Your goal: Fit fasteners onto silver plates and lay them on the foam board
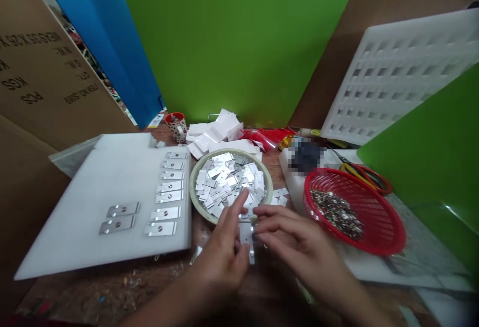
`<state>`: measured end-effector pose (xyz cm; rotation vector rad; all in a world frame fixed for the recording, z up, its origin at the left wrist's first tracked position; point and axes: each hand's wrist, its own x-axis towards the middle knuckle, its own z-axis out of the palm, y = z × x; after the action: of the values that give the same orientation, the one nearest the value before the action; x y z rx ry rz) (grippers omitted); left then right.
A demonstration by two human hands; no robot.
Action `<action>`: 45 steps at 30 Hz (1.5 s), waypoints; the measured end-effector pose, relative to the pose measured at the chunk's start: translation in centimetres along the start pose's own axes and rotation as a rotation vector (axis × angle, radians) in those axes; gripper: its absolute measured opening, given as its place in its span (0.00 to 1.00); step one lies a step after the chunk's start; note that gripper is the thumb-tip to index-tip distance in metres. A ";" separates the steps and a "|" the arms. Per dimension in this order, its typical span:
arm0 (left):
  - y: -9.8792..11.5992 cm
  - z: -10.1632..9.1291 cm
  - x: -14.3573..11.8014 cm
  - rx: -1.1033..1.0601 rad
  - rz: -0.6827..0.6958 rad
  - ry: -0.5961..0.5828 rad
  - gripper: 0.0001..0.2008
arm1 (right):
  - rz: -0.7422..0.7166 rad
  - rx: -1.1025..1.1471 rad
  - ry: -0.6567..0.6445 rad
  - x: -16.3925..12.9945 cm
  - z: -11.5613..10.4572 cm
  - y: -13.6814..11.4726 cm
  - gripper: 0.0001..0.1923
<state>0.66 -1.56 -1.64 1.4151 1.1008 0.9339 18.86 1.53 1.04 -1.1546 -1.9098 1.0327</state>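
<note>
My left hand (228, 242) is closed on a small flat metal plate (246, 234), thumb on its near end. My right hand (292, 237) is at the plate's right side with its fingers bent together near the upper edge; whether they pinch a small part is blurred. Just beyond my hands stands a round pale basin (193, 192) heaped with similar silver plates (220, 177). To the right, a red plastic basket (385, 222) holds many tiny shiny metal parts (337, 212).
On the left, a white foam block (86, 192) carries several metal plates in rows. A patterned mug (176, 126), white paper scraps (220, 130) and a red plastic bag (269, 138) lie at the back. Orange-handled scissors (370, 177) rest behind the basket. Green panels (239, 42) enclose the table.
</note>
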 end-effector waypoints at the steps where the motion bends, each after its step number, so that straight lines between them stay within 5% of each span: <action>1: 0.0 -0.1 -0.1 0.108 0.081 0.000 0.41 | 0.024 0.060 -0.065 0.4 1.0 -0.3 0.06; 4: 0.3 -0.6 -0.4 0.215 0.152 0.002 0.45 | 0.072 0.181 -0.148 1.6 2.8 -0.7 0.07; 8: 0.7 -1.3 -0.3 -0.138 -0.164 0.108 0.31 | 0.172 0.301 0.033 2.8 3.3 -0.6 0.06; 10: 0.8 -1.8 -0.2 -0.215 -0.315 0.053 0.13 | 0.216 0.355 0.106 3.0 3.5 -0.6 0.08; 12: 0.9 -2.2 -0.1 -0.173 -0.381 -0.027 0.13 | 0.232 0.377 0.121 3.0 3.8 -0.5 0.08; 21: 1.4 -3.2 -0.3 -0.073 -0.355 -0.034 0.16 | 0.196 0.294 -0.007 2.8 3.9 -0.9 0.02; 28: 2.1 -5.4 -1.7 0.079 -0.288 -0.013 0.13 | 0.240 0.451 -0.182 4.6 4.7 -2.0 0.13; 35: 3.4 -11.5 -4.2 0.324 -0.239 0.079 0.14 | -0.049 -0.020 -0.515 9.1 7.5 -6.0 0.05; 39: 4.5 -17.0 -5.5 0.505 -0.189 0.323 0.14 | -0.259 -0.241 -0.461 13.0 12.0 -9.0 0.04; 42: 4.0 -20.5 -6.5 0.721 -0.154 0.576 0.11 | -0.243 -0.327 -0.461 15.8 16.4 -10.0 0.06; 45: 2.7 -22.6 -7.3 0.855 -0.181 0.677 0.12 | -0.282 -0.452 -0.454 17.5 19.9 -9.7 0.07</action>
<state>-22.52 -2.56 4.11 1.6437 2.2912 0.8615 -8.26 8.97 2.76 -0.8849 -2.6787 0.7700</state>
